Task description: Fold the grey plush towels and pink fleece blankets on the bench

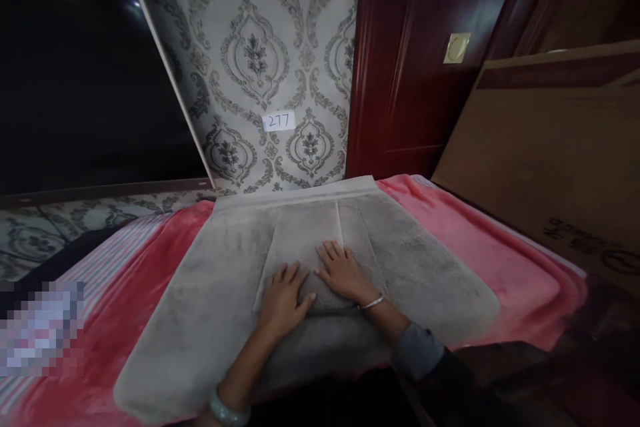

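Observation:
A grey plush mat (pixel 210 320) lies spread out, and a smaller grey folded piece of cloth (pixel 303 233) rests in its middle; I cannot make out exactly what that piece is. My left hand (pixel 285 300) is pressed flat on the near left part of the folded cloth, fingers apart and thumb pointing right. To its right, my right hand (pixel 343 272) also lies flat with spread fingers, near a pale line that runs along the folded cloth. Neither hand grips anything. A bracelet is on each wrist.
Beneath the mat is a pink-red blanket (pixel 465 240) with a striped part (pixel 120 247) at left. A dark screen (pixel 90 73) stands at back left, patterned wallpaper (pixel 255 53) behind. At right are a dark red door panel (pixel 400 67) and a large cardboard box (pixel 545 140).

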The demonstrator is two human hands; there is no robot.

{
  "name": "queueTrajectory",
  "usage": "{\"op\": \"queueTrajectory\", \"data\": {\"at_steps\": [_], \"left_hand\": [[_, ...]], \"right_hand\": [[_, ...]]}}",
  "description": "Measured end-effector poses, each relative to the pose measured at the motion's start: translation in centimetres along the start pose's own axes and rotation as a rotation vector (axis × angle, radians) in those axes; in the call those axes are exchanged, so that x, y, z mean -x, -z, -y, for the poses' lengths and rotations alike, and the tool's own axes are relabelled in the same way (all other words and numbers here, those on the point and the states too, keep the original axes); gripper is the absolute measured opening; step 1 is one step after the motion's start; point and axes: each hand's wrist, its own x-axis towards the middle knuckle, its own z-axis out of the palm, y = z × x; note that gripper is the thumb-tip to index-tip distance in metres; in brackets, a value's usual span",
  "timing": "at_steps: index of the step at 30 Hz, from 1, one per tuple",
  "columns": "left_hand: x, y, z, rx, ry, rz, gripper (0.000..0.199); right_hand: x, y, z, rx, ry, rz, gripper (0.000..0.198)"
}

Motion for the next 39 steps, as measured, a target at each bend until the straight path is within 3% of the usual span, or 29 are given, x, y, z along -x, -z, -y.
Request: {"op": "queueTrajectory", "data": {"at_steps": [4, 7, 11, 17, 28, 34, 39], "left_hand": [[-4.2, 1.4, 1.8, 0.136, -0.122, 0.005, 0.047], [-8.7, 1.6, 2.0, 0.097, -0.216, 0.117, 0.050], [-14.2, 0.2, 1.4, -0.031, -0.253, 0.270, 0.055], [-18.8, -2.2, 2.2, -0.098, -0.248, 0.240, 0.061], [-20.5, -2.7, 2.7, -0.121, -0.234, 0.248, 0.061], [-19.0, -2.6, 1.7, -0.149, -0.160, 0.199, 0.060], [-17.1, -1.9, 2.7, -0.138, -0.124, 0.244, 0.064]], "right_hand": [[1.6, 0.8, 0.9, -0.057, 0.074, 0.017, 0.066], [2.6, 0.4, 1.4, -0.112, 0.163, 0.043, 0.071], [3.0, -0.2, 1.4, -0.148, 0.143, 0.055, 0.068], [2.8, -0.4, 1.1, -0.203, 0.134, 0.072, 0.067], [2.8, -0.3, 1.2, -0.189, 0.118, 0.040, 0.064], [4.2, -0.7, 1.3, -0.138, 0.092, 0.003, 0.057], [7.3, -0.9, 1.4, -0.084, 0.054, -0.039, 0.056]]}}
